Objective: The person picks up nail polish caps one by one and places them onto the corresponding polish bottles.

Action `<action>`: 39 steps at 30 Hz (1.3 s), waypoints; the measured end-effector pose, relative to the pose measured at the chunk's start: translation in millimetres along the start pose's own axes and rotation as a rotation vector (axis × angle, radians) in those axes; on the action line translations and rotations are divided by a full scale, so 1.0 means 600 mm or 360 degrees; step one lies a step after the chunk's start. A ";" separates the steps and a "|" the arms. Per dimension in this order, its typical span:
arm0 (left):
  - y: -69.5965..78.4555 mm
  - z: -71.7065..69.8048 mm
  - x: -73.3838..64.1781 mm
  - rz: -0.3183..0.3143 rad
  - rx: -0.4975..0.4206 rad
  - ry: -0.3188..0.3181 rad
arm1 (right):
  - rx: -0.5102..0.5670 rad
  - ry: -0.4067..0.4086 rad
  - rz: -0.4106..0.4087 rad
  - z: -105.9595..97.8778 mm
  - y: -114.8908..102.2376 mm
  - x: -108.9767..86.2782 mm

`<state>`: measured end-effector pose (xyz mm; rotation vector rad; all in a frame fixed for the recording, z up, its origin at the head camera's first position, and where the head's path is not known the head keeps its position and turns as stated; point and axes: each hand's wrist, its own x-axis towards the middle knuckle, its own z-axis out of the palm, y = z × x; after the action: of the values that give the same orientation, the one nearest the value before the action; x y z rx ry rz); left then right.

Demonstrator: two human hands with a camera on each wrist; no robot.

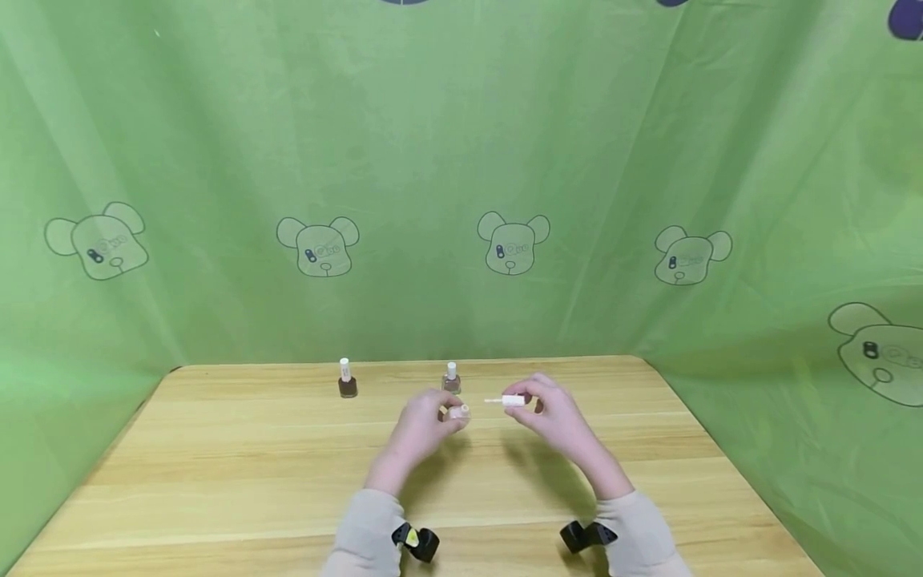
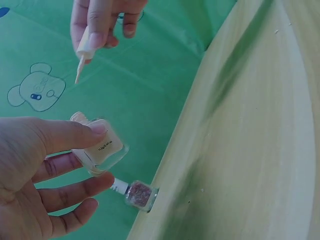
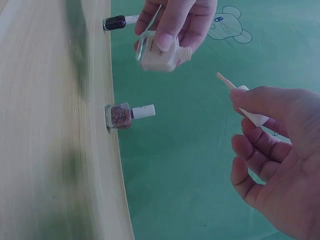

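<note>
Between thumb and fingers my left hand (image 1: pixel 425 418) pinches a small glass nail polish bottle (image 2: pixel 105 147) with pale pinkish polish, its neck uncapped. My right hand (image 1: pixel 551 413) pinches the white brush cap (image 1: pixel 513 401), whose thin brush (image 2: pixel 80 70) is coated pale and points toward the bottle. Brush and bottle are apart, both above the table. Behind the left hand, a capped bottle of glittery mauve polish (image 3: pixel 121 116) stands upright on the table. Farther left stands a capped bottle of dark polish (image 1: pixel 348 387).
The wooden table (image 1: pixel 252 473) ends at a green curtain (image 1: pixel 418 304) printed with bear heads, which also runs along both sides. Dark wrist cameras (image 1: pixel 425 545) are strapped over the pale sleeves (image 1: pixel 642 533).
</note>
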<state>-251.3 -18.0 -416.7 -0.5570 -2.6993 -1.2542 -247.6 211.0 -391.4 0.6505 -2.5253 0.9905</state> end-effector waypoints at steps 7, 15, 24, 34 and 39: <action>0.003 0.010 0.001 0.0042 0.0034 -0.0017 | -0.0018 -0.0056 -0.0012 0.002 -0.008 -0.001; 0.007 0.018 0.001 0.0057 0.0073 -0.0026 | -0.0015 -0.0111 -0.0032 0.009 -0.012 -0.004; 0.015 0.017 -0.002 0.0122 0.0092 -0.0010 | -0.0075 -0.0129 -0.0017 0.011 -0.013 -0.004; 0.018 0.019 -0.001 0.0138 0.0117 -0.0019 | -0.0080 -0.0146 -0.0036 0.013 -0.014 -0.006; 0.020 0.020 -0.001 0.0135 0.0132 -0.0024 | -0.0077 -0.0165 -0.0023 0.014 -0.016 -0.006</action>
<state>-245.5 -1.6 -416.1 -0.6659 -2.6943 -1.1165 -240.9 200.0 -393.6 0.7222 -2.6212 0.9099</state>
